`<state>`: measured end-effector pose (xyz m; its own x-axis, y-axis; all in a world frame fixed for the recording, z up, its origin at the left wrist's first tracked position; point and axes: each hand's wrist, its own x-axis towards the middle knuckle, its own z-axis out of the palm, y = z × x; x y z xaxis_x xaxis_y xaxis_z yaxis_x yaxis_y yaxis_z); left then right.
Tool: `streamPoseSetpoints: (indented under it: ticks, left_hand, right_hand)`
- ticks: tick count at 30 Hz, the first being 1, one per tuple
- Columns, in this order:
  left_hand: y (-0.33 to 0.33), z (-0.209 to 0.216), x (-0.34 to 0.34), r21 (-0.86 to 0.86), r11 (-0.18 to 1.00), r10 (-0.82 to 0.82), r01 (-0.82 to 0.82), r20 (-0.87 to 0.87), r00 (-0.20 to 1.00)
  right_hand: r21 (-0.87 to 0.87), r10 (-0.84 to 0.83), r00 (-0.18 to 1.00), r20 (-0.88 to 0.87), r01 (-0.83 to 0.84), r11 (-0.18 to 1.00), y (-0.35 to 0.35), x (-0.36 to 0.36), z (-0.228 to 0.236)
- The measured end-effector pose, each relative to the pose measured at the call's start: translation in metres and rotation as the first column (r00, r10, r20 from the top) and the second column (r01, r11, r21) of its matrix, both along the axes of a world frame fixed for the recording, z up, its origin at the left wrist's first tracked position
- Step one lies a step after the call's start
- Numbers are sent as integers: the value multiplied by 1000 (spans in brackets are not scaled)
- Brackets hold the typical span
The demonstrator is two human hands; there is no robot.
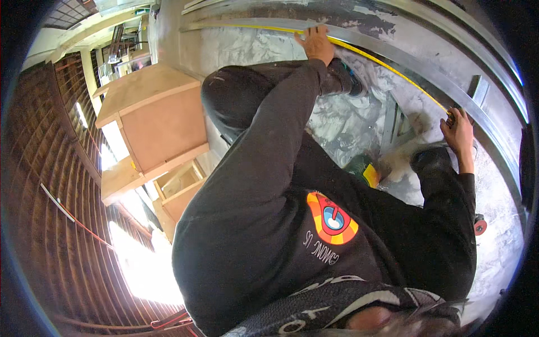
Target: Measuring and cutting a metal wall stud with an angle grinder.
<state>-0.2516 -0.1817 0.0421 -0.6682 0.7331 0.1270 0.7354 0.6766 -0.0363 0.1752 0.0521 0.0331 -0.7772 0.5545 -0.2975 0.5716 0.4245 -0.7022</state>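
From the head camera, the person looks down over their own dark sweater at a floor covered in wrinkled plastic sheet (337,121). A yellow tape measure (387,67) runs in a long thin line along a grey metal rail (415,62) that lies on the floor. The left hand (318,44) is stretched far out and lies flat with the fingers spread, pressing the tape down on the rail near its far end. The right hand (459,132) is closer, at the other end of the tape, with the fingers curled in around what looks like the tape's case; the case itself is mostly hidden, so one cannot tell how tight the grip is. The tape is probably light and thin, a springy strip that bends and can snap back if let go, and its edges could be a bit sharp. It is likely best held by the case at one end and pinned flat with fingers at the other. The rail looks stiff and hard. To the left stand plain wooden boxes (151,118) and a wall of thin wooden slats (50,213). A small green and yellow thing (365,171) lies on the plastic near the person's knee.
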Motion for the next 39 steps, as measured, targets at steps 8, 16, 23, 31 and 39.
streamPoseSetpoints:
  ticks: [8,16,23,31,39]
  left_hand:
    - [4,4,-1,115,986,-116,124,-75,990]
    - [13,17,-21,176,984,41,-19,-126,991]
    - [-8,7,-10,-487,860,-135,148,62,989]
    - [-6,-6,9,-460,806,-292,372,238,926]
    - [14,-9,28,-380,696,-513,610,331,792]
  right_hand:
    - [59,46,999,-25,-45,997,-13,-6,-11]
    - [67,27,994,-107,-20,998,-11,-22,0]
    - [78,45,999,-3,-44,996,-7,-30,1]
    - [156,24,993,117,-43,987,5,-9,-4]
    - [210,18,994,104,-39,977,-11,10,-15]
